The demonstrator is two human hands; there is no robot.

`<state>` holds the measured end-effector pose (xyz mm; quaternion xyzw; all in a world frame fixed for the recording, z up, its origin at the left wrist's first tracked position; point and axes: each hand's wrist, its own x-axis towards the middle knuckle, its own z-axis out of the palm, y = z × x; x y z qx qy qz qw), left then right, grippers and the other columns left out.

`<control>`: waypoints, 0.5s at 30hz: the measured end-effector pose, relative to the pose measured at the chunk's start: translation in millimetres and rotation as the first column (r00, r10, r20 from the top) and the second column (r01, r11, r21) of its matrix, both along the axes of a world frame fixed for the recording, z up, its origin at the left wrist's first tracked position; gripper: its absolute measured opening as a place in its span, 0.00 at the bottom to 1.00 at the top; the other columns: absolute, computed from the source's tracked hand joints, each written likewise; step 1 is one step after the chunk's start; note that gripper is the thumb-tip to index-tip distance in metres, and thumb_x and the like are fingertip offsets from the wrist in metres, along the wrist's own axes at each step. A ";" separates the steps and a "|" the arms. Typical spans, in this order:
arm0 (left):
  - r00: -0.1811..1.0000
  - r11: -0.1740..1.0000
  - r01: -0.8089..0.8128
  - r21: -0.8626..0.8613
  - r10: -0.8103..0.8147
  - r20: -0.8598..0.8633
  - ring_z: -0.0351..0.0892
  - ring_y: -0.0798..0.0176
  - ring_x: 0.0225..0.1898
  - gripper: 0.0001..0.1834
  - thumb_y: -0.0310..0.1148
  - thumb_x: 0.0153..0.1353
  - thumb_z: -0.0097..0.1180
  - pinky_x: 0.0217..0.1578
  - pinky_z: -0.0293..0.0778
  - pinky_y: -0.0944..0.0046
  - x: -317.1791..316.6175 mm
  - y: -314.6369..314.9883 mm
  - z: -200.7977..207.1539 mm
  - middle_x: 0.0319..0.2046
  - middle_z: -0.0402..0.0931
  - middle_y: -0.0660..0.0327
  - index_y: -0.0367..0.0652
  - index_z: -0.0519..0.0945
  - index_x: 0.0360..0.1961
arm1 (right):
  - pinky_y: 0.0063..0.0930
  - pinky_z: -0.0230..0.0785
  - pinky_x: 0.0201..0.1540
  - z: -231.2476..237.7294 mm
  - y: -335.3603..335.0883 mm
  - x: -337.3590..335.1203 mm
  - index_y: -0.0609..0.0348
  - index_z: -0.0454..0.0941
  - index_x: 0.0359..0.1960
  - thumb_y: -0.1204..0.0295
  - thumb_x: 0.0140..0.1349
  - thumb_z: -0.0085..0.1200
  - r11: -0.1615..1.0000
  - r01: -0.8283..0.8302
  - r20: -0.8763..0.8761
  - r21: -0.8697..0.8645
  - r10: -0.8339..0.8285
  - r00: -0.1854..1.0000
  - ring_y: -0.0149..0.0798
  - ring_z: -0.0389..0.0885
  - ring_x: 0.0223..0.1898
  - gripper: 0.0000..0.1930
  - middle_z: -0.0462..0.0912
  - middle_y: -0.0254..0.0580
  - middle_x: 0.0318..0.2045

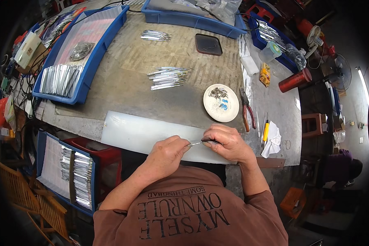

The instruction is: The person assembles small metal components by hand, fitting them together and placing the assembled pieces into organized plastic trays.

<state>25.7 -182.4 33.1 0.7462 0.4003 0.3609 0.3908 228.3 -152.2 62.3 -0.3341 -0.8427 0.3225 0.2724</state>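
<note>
A worker in a brown T-shirt (188,205) pinches a thin silvery rod (195,144) between both hands at the near edge of a cluttered surface (127,86). The left hand (167,152) grips one end between thumb and fingers, while the right hand (226,142), its fingers curled, pinches the other; a dark bit at the right fingertips is too small to make out. The rod is held above a pale, flat board (145,131). Just beyond the right hand, a cream dish (208,112) holds small metal parts and blue pieces, with red-handled pliers (250,112) beside it. Farther right lie a yellow-handled tool (266,130) and a crumpled white cloth (273,139). Two bundles of similar rods (169,78) rest farther back, near a dark tray (208,44), while a blue tray (95,61) of slender metal pieces stands at left.
</note>
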 end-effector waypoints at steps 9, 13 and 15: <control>1.000 0.999 0.013 0.031 -0.014 0.014 0.69 0.55 0.20 0.04 0.24 0.51 0.50 0.21 0.65 0.62 4.2 -2.3 -8.2 0.19 0.68 0.55 0.35 0.73 0.29 | 0.31 0.64 0.28 1.2 -0.3 -5.3 0.64 0.71 0.27 0.80 0.42 0.54 0.994 -0.088 0.046 0.064 0.086 0.995 0.44 0.71 0.25 0.08 0.73 0.43 0.23; 0.999 0.998 0.038 -0.056 -0.037 0.011 0.71 0.49 0.24 0.04 0.25 0.52 0.49 0.25 0.67 0.58 3.4 -2.1 -4.8 0.23 0.70 0.53 0.35 0.72 0.28 | 0.31 0.64 0.27 1.5 -1.3 -8.9 0.64 0.71 0.26 0.80 0.42 0.54 0.993 -0.088 0.040 0.081 0.085 0.996 0.44 0.71 0.25 0.08 0.72 0.43 0.23; 0.999 0.997 0.031 -0.070 -0.029 0.024 0.71 0.49 0.25 0.05 0.25 0.52 0.49 0.26 0.67 0.58 3.5 -1.4 -4.1 0.23 0.70 0.52 0.35 0.73 0.28 | 0.32 0.64 0.28 3.3 -1.6 -7.9 0.64 0.70 0.26 0.80 0.43 0.53 0.994 -0.078 0.061 0.073 0.074 0.995 0.45 0.71 0.26 0.08 0.72 0.43 0.22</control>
